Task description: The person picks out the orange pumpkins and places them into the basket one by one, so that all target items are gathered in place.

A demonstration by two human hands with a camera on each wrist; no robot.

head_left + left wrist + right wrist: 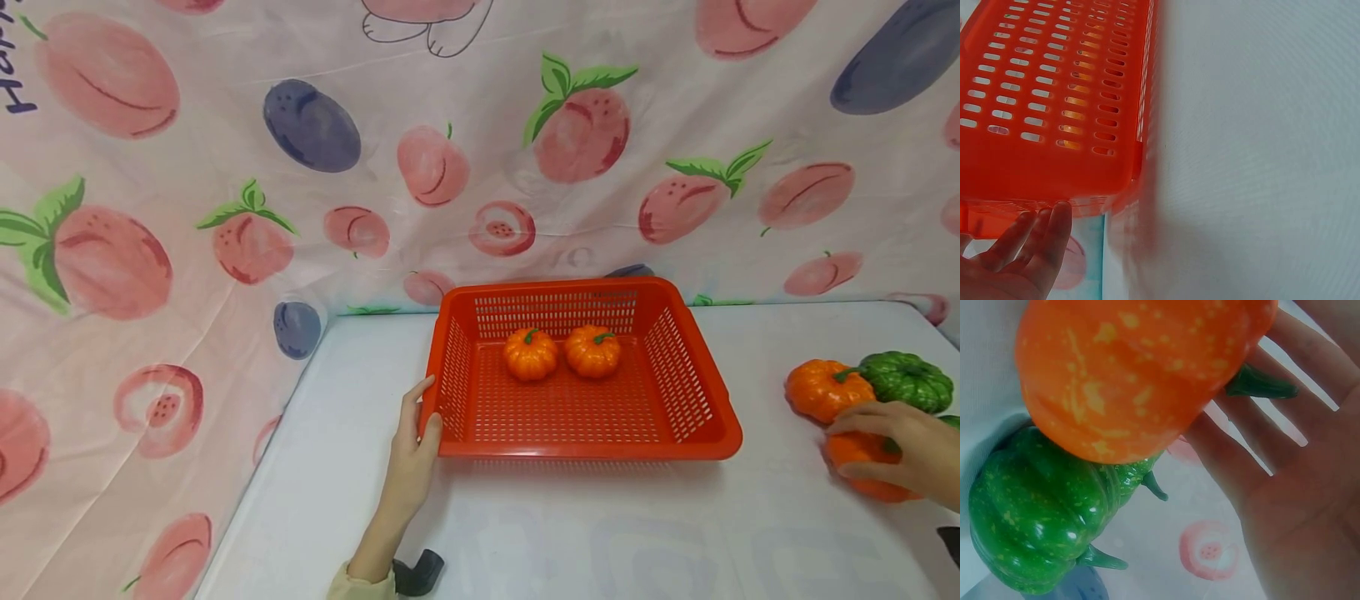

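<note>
At its left side, the red plastic basket (585, 451) is held by my left hand (412, 458), thumb by the near corner and fingers along the outer wall. In the left wrist view the fingers of that hand (1025, 256) touch the basket (1041, 169) near its rim. Two small orange pumpkins (530, 354) sit inside the basket. Far to the right, my right hand (903, 442) grips another orange pumpkin (870, 458), fingers over its top and thumb across its near side. The right wrist view shows this speckled pumpkin (1129, 381) against the spread fingers.
Behind the gripped pumpkin lie another orange pumpkin (821, 390) and a green pumpkin (903, 379); more green shows at the right edge. A peach-print cloth (480, 100) hangs behind and left of the white table (570, 533). A black object (420, 573) is by the left sleeve.
</note>
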